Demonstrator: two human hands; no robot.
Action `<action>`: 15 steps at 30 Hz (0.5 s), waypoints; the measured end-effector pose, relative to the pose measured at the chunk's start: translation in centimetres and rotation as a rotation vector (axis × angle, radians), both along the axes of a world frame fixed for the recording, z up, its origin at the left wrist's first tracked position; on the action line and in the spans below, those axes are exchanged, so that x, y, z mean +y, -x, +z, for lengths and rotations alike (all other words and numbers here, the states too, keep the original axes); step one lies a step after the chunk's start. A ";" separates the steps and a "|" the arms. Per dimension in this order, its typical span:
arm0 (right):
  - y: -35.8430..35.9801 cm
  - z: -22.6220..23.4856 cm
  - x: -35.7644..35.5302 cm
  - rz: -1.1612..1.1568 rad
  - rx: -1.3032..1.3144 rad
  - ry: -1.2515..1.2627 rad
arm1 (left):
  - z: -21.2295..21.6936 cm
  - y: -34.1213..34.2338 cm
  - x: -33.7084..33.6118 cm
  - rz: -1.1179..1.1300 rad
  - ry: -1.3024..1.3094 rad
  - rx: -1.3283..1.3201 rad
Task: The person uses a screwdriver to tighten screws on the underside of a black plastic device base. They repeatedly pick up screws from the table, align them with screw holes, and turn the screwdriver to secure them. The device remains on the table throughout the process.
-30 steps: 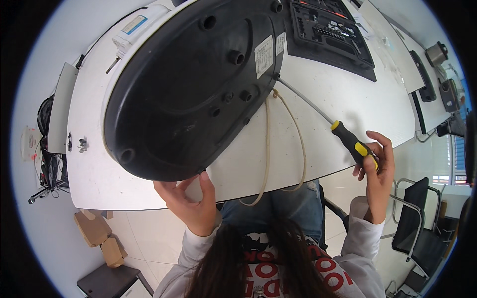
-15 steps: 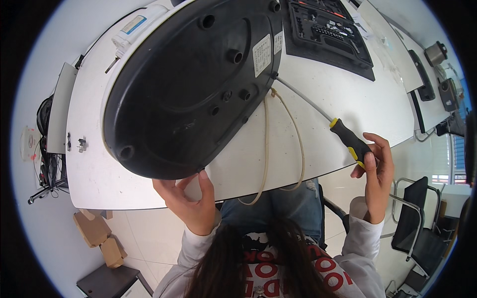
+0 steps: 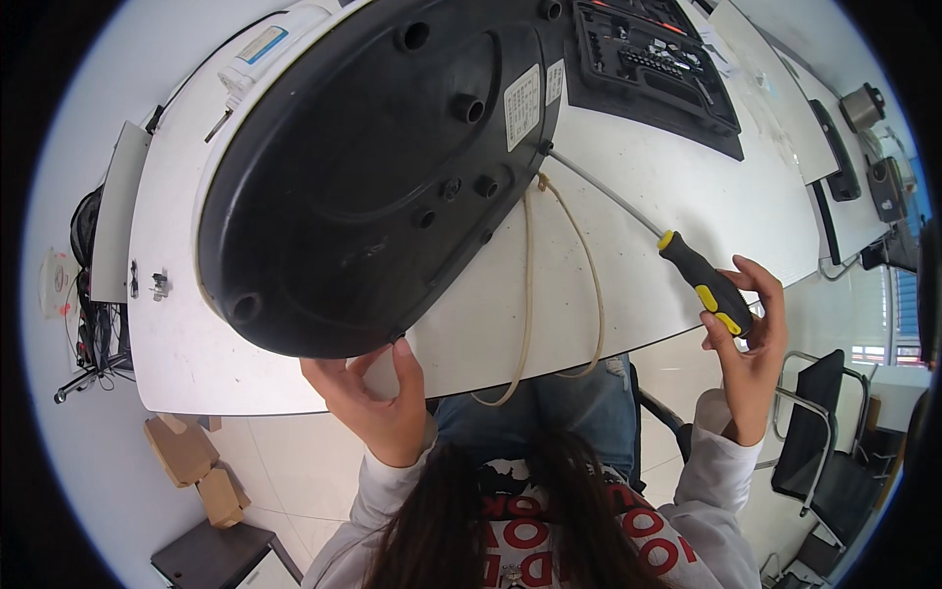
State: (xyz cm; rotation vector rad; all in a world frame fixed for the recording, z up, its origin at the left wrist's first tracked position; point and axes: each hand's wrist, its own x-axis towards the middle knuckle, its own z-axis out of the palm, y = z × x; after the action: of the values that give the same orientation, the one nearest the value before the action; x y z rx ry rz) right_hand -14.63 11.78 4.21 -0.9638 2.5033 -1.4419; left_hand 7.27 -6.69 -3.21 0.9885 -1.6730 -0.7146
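Observation:
A large oval black plastic base [image 3: 324,236] with round sockets and white labels stands tilted on the table. It belongs to a white-edged appliance whose other side is hidden. My left hand [image 3: 378,407] grips its near lower edge, thumb at the rim and fingers partly hidden beneath. With its fingertips, my right hand [image 3: 751,373] holds the black-and-yellow handle of a long screwdriver [image 3: 708,285]. The screwdriver's tip meets a hole at the right edge of the base. Below that spot, a thin beige tube [image 3: 597,294] loops down past the table edge.
An opened black tool case [image 3: 657,74] with bits and sockets lies at the far right of the white table [image 3: 667,187]. A white cylinder with a blue label [image 3: 263,45] is behind the base. Small metal parts [image 3: 159,286] lie at the left; a black chair [image 3: 814,417] stands right.
The screwdriver handle has turned, showing more yellow, and shifted slightly right with my right hand. The base has tilted a little. My left hand keeps its grip.

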 end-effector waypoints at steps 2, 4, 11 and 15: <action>-0.1 0.2 -0.1 -0.008 -0.049 0.019 | 0.0 0.0 0.0 0.003 0.001 0.002; -0.3 0.7 -0.2 -0.032 -0.091 0.016 | -0.1 -0.1 0.0 -0.001 0.001 0.004; 0.9 0.0 0.3 0.031 -0.433 0.078 | 0.0 -0.1 0.0 -0.002 -0.006 -0.007; 0.5 -0.3 -0.1 0.035 -0.301 0.157 | 0.1 0.0 0.1 -0.002 -0.015 -0.001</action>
State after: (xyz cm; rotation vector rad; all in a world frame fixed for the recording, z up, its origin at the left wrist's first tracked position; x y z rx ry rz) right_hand -15.12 11.63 3.89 -0.7418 2.1767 -1.6533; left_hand 7.26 -6.64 -3.08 0.9979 -1.6725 -0.7291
